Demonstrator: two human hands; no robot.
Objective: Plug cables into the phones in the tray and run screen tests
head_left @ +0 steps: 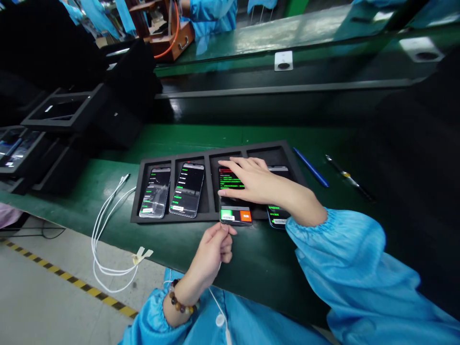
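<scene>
My left hand (215, 244) is closed in a pinch at the bottom edge of a phone (232, 207), on a thin white cable (218, 303) that trails down over my lap. The cable's tip is hidden by my fingers. Over the same phone lies my right hand (255, 181), fingers stretched and apart, covering part of its screen of red and green text. That phone's lower end juts over the rim of the black foam tray (194, 220). Under my right wrist, another phone (276, 221) is partly covered. Two more lit phones, one leftmost (155, 191) and one beside it (187, 189), rest in the tray's left compartments.
Right of the tray lie a blue pen (311, 166) and a dark pen-like tool (348, 177). A coiled white cable (96, 235) hangs over the table edge at left. Black foam trays (68, 105) are stacked at far left. Across the bench, a person's blue sleeve (212, 14) shows.
</scene>
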